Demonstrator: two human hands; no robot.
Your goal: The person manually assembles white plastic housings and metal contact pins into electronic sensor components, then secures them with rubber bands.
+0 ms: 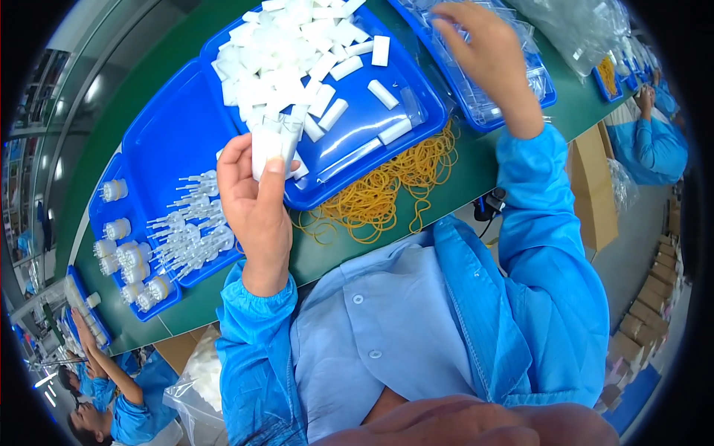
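Observation:
My left hand [256,204] is closed around a small white box [269,149], thumb on its front face. A clear plastic piece seems to sit at the box's upper end. Behind it a blue tray [439,123] holds a heap of white blocks [286,56], with several lying apart near its right side. Over a second blue tray [552,97] of clear plastic cases [480,111], my right hand [487,56] has thumb and fingers apart. I see nothing between them.
Yellow rubber bands [379,186] lie along the green table [327,260]'s near edge. Left, a blue tray [163,111] holds clear thin-stemmed plastic parts [193,230]; round whitish pieces [134,256] stand beside them. Clear bags [576,30] lie far right. Co-workers [141,394] sit at both sides.

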